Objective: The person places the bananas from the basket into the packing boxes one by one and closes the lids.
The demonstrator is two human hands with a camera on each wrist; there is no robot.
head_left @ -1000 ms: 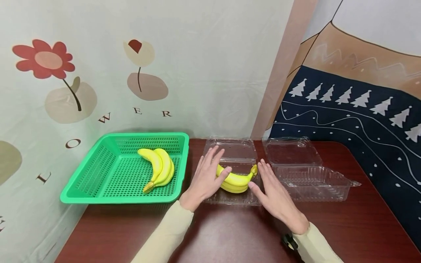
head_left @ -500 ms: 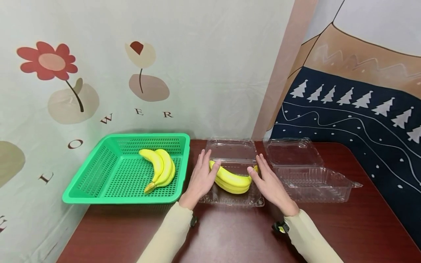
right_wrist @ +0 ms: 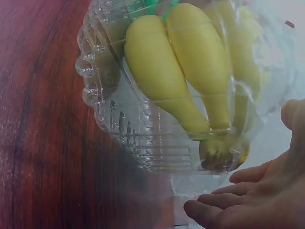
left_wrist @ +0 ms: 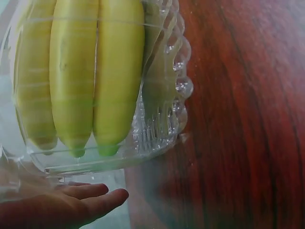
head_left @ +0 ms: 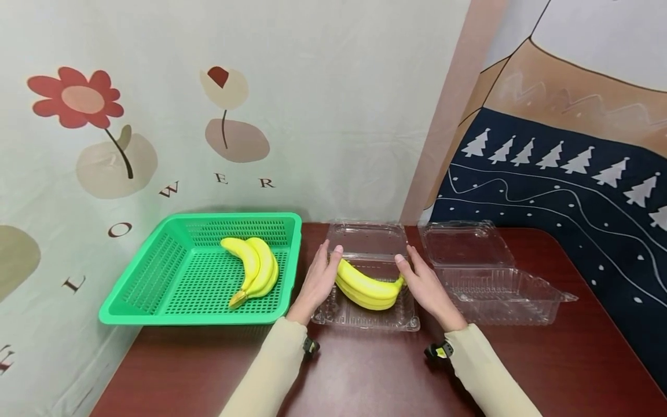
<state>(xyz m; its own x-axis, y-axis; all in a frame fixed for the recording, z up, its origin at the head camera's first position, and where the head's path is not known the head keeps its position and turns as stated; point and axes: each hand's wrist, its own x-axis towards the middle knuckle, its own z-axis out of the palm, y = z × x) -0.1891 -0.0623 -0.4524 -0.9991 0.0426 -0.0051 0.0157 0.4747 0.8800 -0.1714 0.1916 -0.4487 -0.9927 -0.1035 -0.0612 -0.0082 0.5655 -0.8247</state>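
A bunch of yellow bananas [head_left: 369, 289] lies inside a clear plastic clamshell container [head_left: 365, 321] whose lid [head_left: 367, 238] is folded back behind it. My left hand [head_left: 316, 282] is at the container's left side, fingers straight and thumb by the banana tips. On the opposite side, my right hand [head_left: 428, 288] has its fingers extended along the wall near the stem, thumb raised over the rim. Both wrist views show the bananas [left_wrist: 74, 76] through the clear wall, with the left fingers [left_wrist: 102, 202] and right fingers [right_wrist: 214, 202] uncurled beside it.
A green perforated basket [head_left: 156, 318] at the left holds a second banana bunch [head_left: 257, 266]. To the right stands another clear clamshell [head_left: 500, 310] with its lid laid back. All rest on a dark red-brown table [head_left: 365, 376] against a printed curtain [head_left: 333, 116].
My left hand has drawn back leftward from over the bananas to the container's side. The right hand has moved slightly inward and back, and the bunch sits a little further left.
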